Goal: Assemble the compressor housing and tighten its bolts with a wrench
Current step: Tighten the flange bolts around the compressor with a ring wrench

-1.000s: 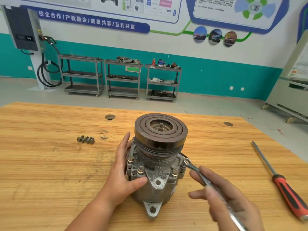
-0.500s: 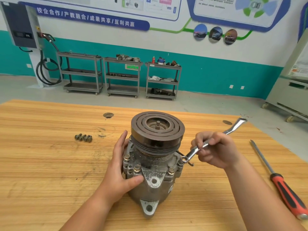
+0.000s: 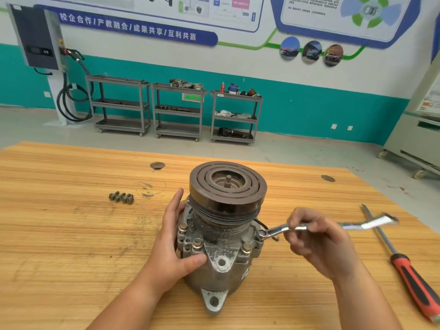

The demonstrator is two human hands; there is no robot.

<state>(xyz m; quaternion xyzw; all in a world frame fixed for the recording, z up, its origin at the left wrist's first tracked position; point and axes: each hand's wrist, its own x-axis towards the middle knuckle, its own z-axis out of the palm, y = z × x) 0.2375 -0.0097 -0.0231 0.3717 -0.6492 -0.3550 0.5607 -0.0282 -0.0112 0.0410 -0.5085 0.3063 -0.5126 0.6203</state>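
Gripping wrench [image 3: 276, 231], far end near screwdriver [image 3: 409, 277]

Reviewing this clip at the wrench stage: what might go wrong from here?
1. The right hand grips the wrench near its ring end on a housing bolt; little leverage, so it may slip off.
2. Only the left hand braces the upright compressor, which might twist or tip.
3. Loose bolts lie aside on the table and may be forgotten.
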